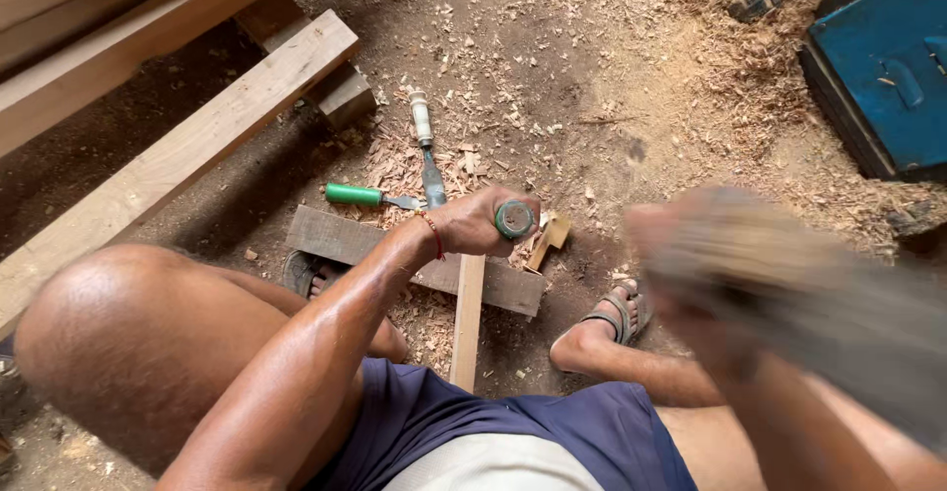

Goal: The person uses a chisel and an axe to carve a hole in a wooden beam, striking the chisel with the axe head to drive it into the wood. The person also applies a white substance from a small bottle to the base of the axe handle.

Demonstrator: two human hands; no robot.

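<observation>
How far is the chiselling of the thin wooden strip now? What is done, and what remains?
Done: many chips lie around the flat board, so some cutting has happened. In hand: the left hand grips a green-handled chisel upright over the thin strip, and the right hand holds a blurred mallet. Left: the cut itself is hidden by the hand, so I cannot judge. Two more chisels lie unused.

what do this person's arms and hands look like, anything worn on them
Both arms are bare, with no sleeves and no gloves. The left hand has a thin red-and-orange thread band around the wrist. The right hand is heavily blurred, so any band or ring there cannot be made out. No watch shows on either forearm.
</observation>
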